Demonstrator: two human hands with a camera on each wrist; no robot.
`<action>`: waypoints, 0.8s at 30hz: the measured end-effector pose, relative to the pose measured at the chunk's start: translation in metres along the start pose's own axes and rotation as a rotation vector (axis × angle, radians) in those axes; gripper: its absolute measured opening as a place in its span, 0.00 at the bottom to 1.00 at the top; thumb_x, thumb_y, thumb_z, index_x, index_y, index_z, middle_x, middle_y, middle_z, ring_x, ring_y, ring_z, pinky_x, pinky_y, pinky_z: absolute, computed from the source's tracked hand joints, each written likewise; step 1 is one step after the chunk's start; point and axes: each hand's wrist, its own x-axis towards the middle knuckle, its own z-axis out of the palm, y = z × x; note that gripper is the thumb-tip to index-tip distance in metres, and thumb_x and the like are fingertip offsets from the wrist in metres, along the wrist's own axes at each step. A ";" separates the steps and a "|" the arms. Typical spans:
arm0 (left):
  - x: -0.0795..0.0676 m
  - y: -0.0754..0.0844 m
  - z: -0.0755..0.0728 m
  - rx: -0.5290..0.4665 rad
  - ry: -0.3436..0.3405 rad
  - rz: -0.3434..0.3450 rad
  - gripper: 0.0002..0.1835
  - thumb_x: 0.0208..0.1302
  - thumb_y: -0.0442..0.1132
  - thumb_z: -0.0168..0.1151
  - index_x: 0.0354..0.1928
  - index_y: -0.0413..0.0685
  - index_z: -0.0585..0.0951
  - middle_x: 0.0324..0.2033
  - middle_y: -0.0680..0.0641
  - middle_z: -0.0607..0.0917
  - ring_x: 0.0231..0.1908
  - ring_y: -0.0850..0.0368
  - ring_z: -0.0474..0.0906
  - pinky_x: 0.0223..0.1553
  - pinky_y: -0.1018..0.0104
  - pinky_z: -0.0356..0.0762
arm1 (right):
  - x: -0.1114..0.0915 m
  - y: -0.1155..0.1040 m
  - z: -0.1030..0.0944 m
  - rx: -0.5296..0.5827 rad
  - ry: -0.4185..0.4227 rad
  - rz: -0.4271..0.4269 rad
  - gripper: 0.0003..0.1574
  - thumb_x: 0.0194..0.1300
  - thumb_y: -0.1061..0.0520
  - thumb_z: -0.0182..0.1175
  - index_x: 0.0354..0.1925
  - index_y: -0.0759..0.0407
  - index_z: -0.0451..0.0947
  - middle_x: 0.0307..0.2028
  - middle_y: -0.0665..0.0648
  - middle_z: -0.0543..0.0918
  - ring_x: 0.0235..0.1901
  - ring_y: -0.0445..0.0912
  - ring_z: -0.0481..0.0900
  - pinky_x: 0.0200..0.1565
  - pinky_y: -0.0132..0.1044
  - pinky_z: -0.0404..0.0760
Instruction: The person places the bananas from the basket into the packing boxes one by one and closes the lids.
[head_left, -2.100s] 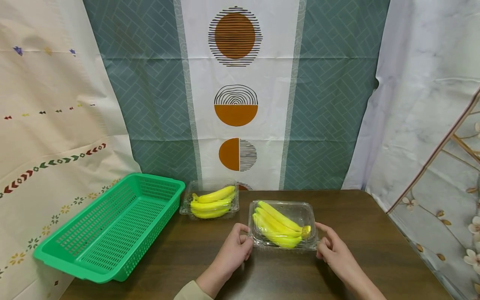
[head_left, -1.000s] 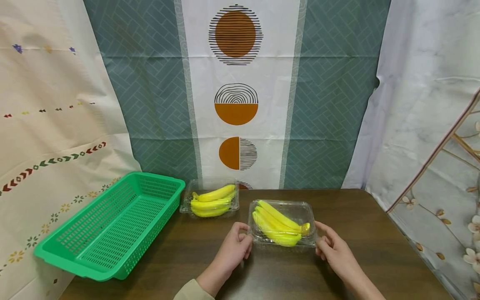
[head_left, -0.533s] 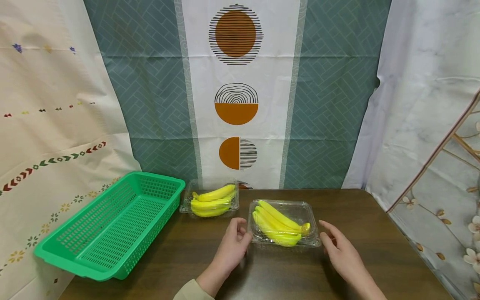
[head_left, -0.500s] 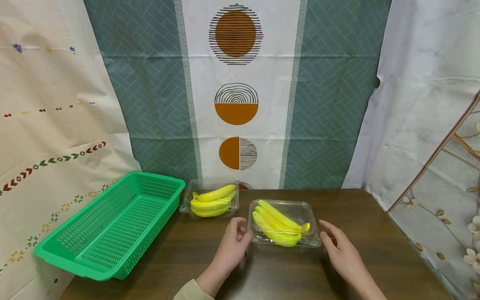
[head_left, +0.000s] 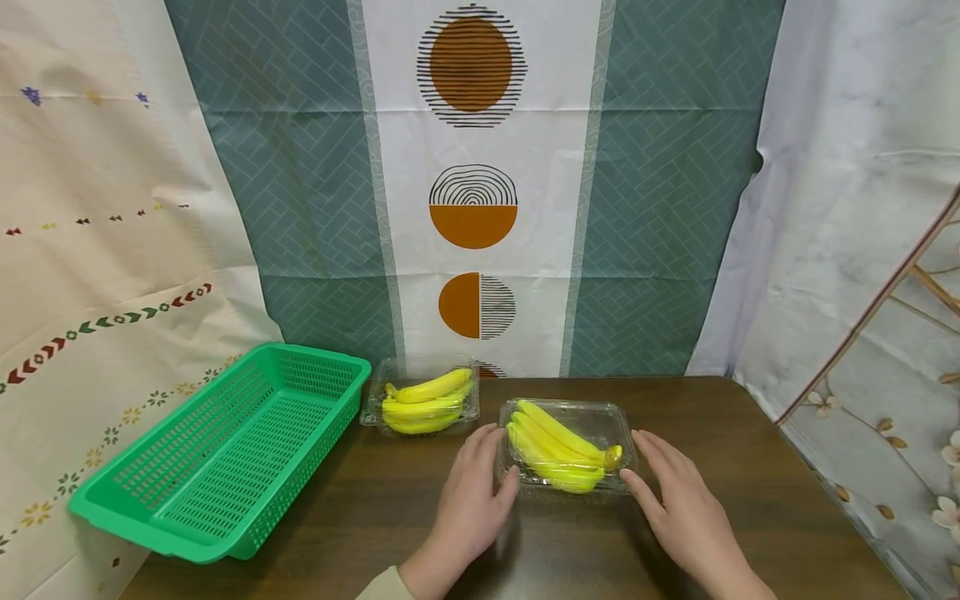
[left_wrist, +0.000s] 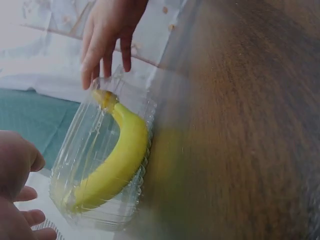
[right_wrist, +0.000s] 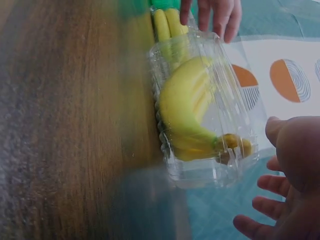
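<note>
A clear plastic clamshell box [head_left: 613, 417] sits shut on the brown table, a bunch of bananas [head_left: 555, 450] showing through its lid. My left hand [head_left: 471, 492] is at the box's left end, its fingers fairly straight and the thumb apart from them. On the opposite end my right hand [head_left: 681, 504] has its thumb and fingers spread around the near right corner. In the right wrist view, the right hand's fingers [right_wrist: 272, 184] stand off the box's end wall. The left wrist view likewise shows a gap between the left hand [left_wrist: 17, 190] and the box.
Behind and to the left stands another clear box of bananas [head_left: 423, 404]. A long green plastic basket [head_left: 247, 537] lies along the table's left side, beside that second box. A patterned cloth [head_left: 480, 250] hangs at the table's back edge.
Earlier both hands held the lower corners of the clamshell with curled fingers. They let go, and the fingers have since straightened and spread along its ends. The box stays in place.
</note>
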 end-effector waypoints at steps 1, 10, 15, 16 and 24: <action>0.000 0.001 0.000 0.023 -0.007 0.011 0.28 0.77 0.39 0.69 0.75 0.41 0.77 0.75 0.39 0.74 0.73 0.38 0.72 0.67 0.33 0.76 | -0.001 -0.001 0.000 -0.011 0.003 -0.015 0.42 0.85 0.40 0.62 0.84 0.58 0.66 0.80 0.65 0.68 0.77 0.70 0.64 0.64 0.77 0.72; -0.006 0.006 0.002 0.167 -0.071 0.113 0.29 0.80 0.44 0.68 0.77 0.43 0.76 0.80 0.39 0.71 0.80 0.37 0.65 0.72 0.30 0.69 | -0.009 -0.006 0.001 -0.062 -0.032 -0.093 0.44 0.82 0.42 0.66 0.85 0.56 0.66 0.83 0.61 0.65 0.81 0.66 0.62 0.63 0.74 0.76; -0.008 0.009 0.003 0.227 -0.069 0.157 0.29 0.79 0.46 0.69 0.76 0.44 0.77 0.79 0.41 0.72 0.80 0.38 0.65 0.73 0.32 0.68 | -0.014 -0.008 0.001 -0.083 -0.051 -0.113 0.45 0.80 0.41 0.67 0.85 0.53 0.67 0.84 0.59 0.65 0.82 0.64 0.61 0.65 0.71 0.76; -0.009 0.009 0.003 0.243 -0.069 0.166 0.29 0.79 0.47 0.69 0.76 0.44 0.78 0.79 0.41 0.72 0.80 0.39 0.65 0.73 0.33 0.69 | -0.015 -0.008 0.001 -0.086 -0.054 -0.119 0.45 0.80 0.41 0.68 0.85 0.52 0.67 0.84 0.59 0.65 0.82 0.64 0.61 0.65 0.71 0.76; -0.013 0.014 0.002 0.421 -0.099 0.279 0.32 0.81 0.54 0.67 0.79 0.48 0.76 0.80 0.43 0.72 0.80 0.41 0.66 0.74 0.33 0.68 | -0.022 -0.008 0.003 -0.113 -0.028 -0.218 0.48 0.76 0.42 0.73 0.84 0.50 0.68 0.83 0.57 0.67 0.81 0.62 0.65 0.67 0.67 0.77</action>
